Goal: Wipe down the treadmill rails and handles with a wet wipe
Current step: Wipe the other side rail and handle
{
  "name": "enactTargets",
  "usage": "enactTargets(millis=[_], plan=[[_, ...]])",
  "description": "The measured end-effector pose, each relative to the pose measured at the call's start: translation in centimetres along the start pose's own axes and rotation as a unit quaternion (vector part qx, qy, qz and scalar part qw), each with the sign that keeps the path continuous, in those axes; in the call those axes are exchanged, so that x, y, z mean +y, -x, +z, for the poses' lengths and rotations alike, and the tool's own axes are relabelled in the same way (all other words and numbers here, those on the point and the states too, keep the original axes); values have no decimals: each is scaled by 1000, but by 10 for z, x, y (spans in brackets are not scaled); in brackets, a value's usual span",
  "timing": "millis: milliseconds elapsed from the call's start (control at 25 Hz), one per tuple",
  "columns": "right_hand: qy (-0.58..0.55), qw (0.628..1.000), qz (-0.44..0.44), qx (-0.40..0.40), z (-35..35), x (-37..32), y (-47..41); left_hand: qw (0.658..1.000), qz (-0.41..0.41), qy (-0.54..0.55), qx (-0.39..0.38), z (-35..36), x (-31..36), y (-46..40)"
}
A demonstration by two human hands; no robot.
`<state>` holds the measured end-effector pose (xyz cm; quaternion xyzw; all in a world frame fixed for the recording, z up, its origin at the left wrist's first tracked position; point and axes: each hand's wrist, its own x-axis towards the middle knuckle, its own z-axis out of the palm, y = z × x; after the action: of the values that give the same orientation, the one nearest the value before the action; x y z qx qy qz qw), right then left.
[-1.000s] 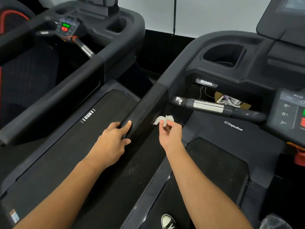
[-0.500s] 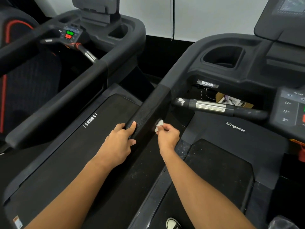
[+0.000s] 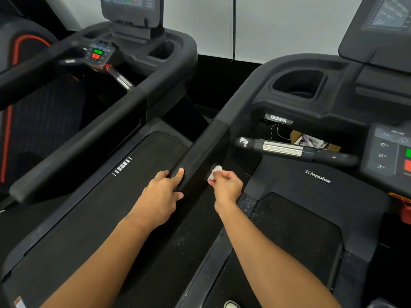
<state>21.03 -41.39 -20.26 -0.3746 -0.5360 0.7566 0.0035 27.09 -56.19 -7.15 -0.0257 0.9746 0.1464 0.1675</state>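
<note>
Both hands meet at the rail (image 3: 200, 152): our left hand (image 3: 162, 196) curls fingers around its end, our right hand (image 3: 226, 187) pinches the wipe (image 3: 214, 172) against its side.

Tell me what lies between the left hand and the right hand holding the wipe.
In the head view, the black side rail runs between the left hand and right hand, which pinches the wipe.

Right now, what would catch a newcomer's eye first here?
Two bare arms reach to the black side rail between two treadmills. The left hand grips its end, while the right hand pinches a small white wipe against its inner face. Farther right, a white smudge marks the silver-banded handle.
</note>
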Motion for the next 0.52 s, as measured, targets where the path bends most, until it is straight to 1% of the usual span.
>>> enactTargets(millis=[40,160,200,240,320,360,440,520], plan=[[29,1000,7,7,3,1,-2,1000,-2,0,1,0,0,0],[114,991,65,0,-6,-2,-14,1000,-2,-1,-2,-1,2,2],[117,990,77,-1,-10,-4,-19,1000,-1,-3,-1,-1,3,3],[93,993,73,-6,-12,-6,-20,1000,-1,-4,-1,-2,3,3],[27,998,47,-25,-9,-7,-12,1000,-2,-4,-1,-3,4,3],[15,999,39,-28,-6,-5,-7,1000,-4,-3,-4,-3,4,3],[22,999,45,-14,0,1,-4,1000,-7,-1,-7,-4,5,3],[37,996,82,6,3,-1,-10,1000,-8,-2,-5,-4,5,2]])
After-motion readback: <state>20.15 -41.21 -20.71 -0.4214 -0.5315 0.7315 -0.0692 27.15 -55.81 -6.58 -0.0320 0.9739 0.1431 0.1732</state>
